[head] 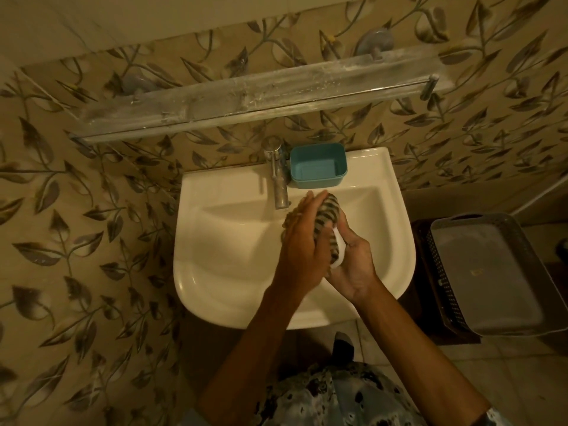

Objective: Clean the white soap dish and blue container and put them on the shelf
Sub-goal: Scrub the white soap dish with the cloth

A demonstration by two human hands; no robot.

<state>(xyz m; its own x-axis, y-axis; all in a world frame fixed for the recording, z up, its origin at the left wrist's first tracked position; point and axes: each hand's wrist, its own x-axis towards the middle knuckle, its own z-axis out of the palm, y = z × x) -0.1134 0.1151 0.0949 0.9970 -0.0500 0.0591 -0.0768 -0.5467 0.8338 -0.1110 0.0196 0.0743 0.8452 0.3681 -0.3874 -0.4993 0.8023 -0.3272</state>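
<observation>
A long glass shelf is fixed to the leaf-patterned wall above a white sink. The blue container sits empty on the sink's back rim, just beside the tap. Over the basin, the right hand has its grip around the white soap dish, while the left hand presses a striped cloth against it.

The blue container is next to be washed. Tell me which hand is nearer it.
Left, narrowly. The left hand has fingertips just below the blue container; the right hand holds the soap dish lower.
</observation>
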